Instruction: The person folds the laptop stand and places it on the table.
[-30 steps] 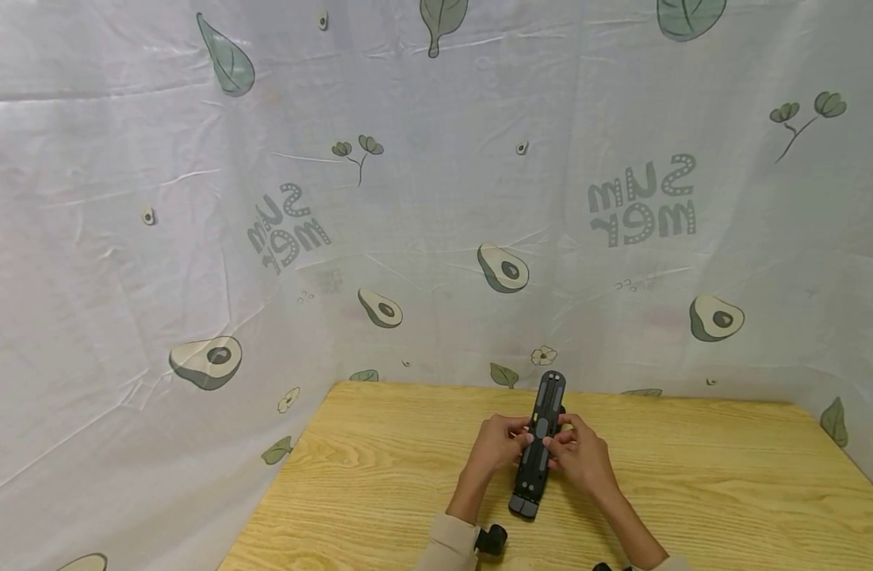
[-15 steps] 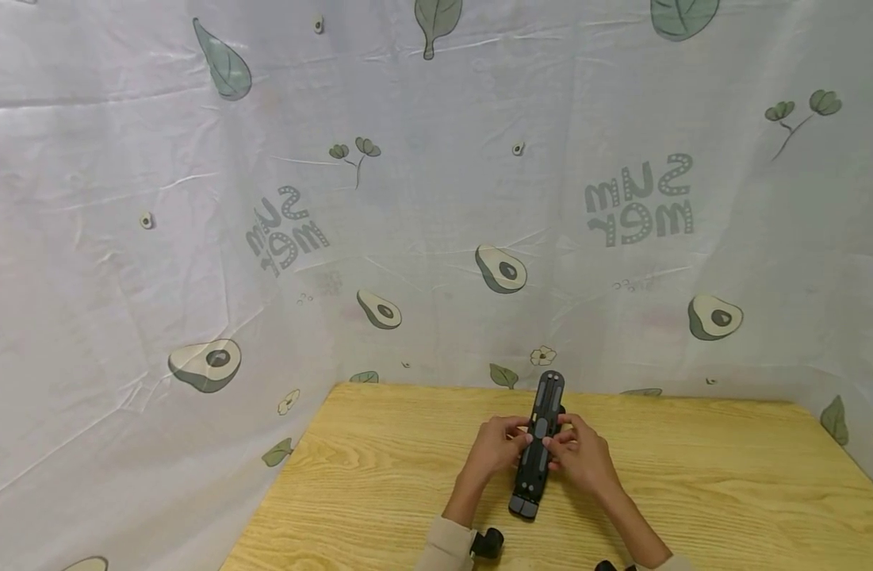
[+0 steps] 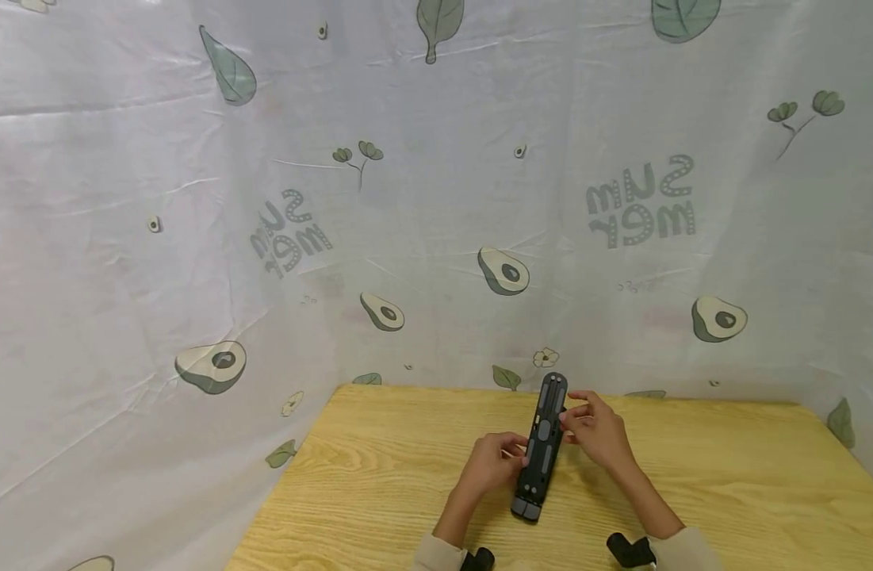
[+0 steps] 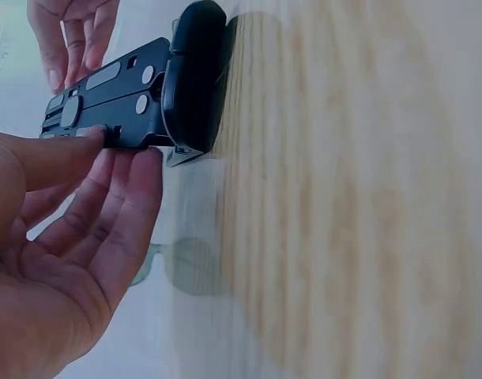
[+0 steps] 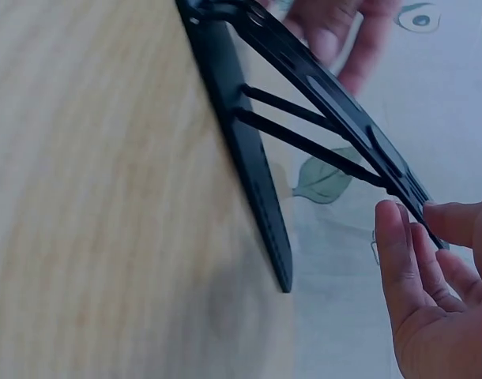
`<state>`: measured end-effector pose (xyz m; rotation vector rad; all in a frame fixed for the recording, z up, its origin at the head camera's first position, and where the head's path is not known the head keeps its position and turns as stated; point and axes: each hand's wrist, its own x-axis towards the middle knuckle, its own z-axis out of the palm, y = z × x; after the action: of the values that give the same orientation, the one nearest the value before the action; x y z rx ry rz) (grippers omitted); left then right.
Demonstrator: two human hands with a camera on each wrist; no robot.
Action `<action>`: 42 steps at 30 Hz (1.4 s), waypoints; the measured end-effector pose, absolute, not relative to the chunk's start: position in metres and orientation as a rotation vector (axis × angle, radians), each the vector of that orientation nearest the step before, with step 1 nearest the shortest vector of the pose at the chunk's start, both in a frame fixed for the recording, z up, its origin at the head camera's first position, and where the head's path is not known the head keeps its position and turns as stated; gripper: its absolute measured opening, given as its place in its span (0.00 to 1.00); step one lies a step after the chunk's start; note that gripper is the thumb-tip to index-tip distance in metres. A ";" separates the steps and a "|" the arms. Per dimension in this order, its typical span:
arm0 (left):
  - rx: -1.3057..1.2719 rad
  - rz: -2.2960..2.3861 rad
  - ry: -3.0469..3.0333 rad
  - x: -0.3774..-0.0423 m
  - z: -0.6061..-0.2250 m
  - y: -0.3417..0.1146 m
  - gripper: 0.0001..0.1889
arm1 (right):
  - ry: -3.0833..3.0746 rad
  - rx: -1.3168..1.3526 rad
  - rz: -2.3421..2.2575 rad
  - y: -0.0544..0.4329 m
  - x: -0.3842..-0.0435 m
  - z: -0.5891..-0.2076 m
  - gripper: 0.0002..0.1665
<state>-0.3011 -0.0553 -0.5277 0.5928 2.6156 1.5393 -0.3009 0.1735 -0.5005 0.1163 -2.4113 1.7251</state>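
Observation:
A black folding laptop stand (image 3: 544, 444) with grey pads lies lengthwise on the table. In the right wrist view its top arm is raised at a slant above the base bar (image 5: 253, 174), with two thin struts (image 5: 304, 146) between them. My left hand (image 3: 492, 462) pinches the left edge of the top arm, thumb above and fingers below. On the opposite edge, farther up, my right hand (image 3: 602, 432) pinches the arm between thumb and fingertips. The hinged end with its thick lip (image 4: 195, 75) points toward me.
The stand is on a wood-grain table (image 3: 379, 476). Behind and to the left hangs a pale curtain (image 3: 422, 214) printed with avocados and leaves. Black wrist mounts (image 3: 630, 549) sit at both sleeves.
My right hand has moved farther up the stand and to the right. The left hand has slid slightly nearer along the left edge. The stand has kept nearly the same place.

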 end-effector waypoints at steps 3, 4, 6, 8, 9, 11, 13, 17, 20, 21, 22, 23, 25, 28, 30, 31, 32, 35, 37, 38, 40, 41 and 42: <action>0.572 1.577 2.541 -0.296 -0.530 -0.059 0.14 | -2.414 0.139 1.699 0.177 -0.306 -0.497 0.30; 0.565 1.591 2.517 -0.295 -0.531 -0.059 0.15 | -2.408 0.148 1.696 0.178 -0.308 -0.496 0.31; 0.545 1.620 2.475 -0.292 -0.532 -0.060 0.15 | -2.398 0.160 1.702 0.179 -0.310 -0.494 0.32; 0.540 1.629 2.467 -0.290 -0.532 -0.060 0.16 | -2.390 0.169 1.716 0.179 -0.312 -0.492 0.33; 0.537 1.631 2.467 -0.289 -0.532 -0.060 0.16 | -2.385 0.168 1.728 0.179 -0.313 -0.491 0.34; 0.532 1.638 2.470 -0.288 -0.532 -0.059 0.16 | -2.384 0.167 1.744 0.179 -0.313 -0.490 0.35; 0.531 1.639 2.478 -0.287 -0.532 -0.058 0.16 | -2.385 0.162 1.754 0.178 -0.315 -0.489 0.35; 0.519 1.628 2.489 -0.286 -0.531 -0.057 0.15 | -2.400 0.143 1.747 0.177 -0.317 -0.489 0.35; 0.505 1.621 2.492 -0.286 -0.530 -0.056 0.15 | -2.407 0.131 1.740 0.177 -0.319 -0.490 0.34; 0.502 1.619 2.492 -0.286 -0.529 -0.056 0.15 | -2.409 0.132 1.736 0.177 -0.320 -0.490 0.34; 0.500 1.617 2.493 -0.286 -0.528 -0.056 0.15 | -2.410 0.132 1.733 0.178 -0.321 -0.490 0.34; 0.501 1.617 2.493 -0.286 -0.528 -0.056 0.14 | -2.409 0.133 1.733 0.178 -0.321 -0.490 0.34; 0.498 1.617 2.491 -0.286 -0.527 -0.056 0.14 | -2.408 0.135 1.732 0.178 -0.321 -0.490 0.33; 0.496 1.617 2.488 -0.286 -0.527 -0.056 0.14 | -2.410 0.135 1.731 0.178 -0.321 -0.489 0.33; 0.492 1.619 2.480 -0.285 -0.527 -0.055 0.14 | -2.414 0.134 1.730 0.177 -0.321 -0.490 0.34; 0.492 1.619 2.478 -0.285 -0.527 -0.055 0.14 | -2.417 0.134 1.728 0.177 -0.321 -0.490 0.33; 0.488 1.619 2.476 -0.285 -0.527 -0.055 0.15 | -2.419 0.133 1.726 0.177 -0.321 -0.490 0.33; 0.479 1.615 2.469 -0.284 -0.527 -0.055 0.15 | -2.422 0.137 1.726 0.176 -0.320 -0.491 0.34; 0.476 1.612 2.470 -0.284 -0.527 -0.054 0.14 | -2.419 0.143 1.730 0.175 -0.319 -0.490 0.34; 0.473 1.612 2.468 -0.283 -0.527 -0.054 0.14 | -2.418 0.146 1.731 0.175 -0.319 -0.490 0.34; 0.475 1.610 2.471 -0.283 -0.527 -0.054 0.13 | -2.414 0.154 1.733 0.175 -0.318 -0.489 0.34; 0.479 1.610 2.474 -0.283 -0.527 -0.054 0.13 | -2.413 0.160 1.733 0.175 -0.319 -0.489 0.35; 0.478 1.611 2.475 -0.283 -0.527 -0.054 0.13 | -2.414 0.162 1.731 0.175 -0.319 -0.489 0.35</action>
<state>-0.2828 -0.0542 -0.5274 0.4784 2.4747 1.6108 -0.3187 0.1754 -0.4893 0.1620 -2.4137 1.7306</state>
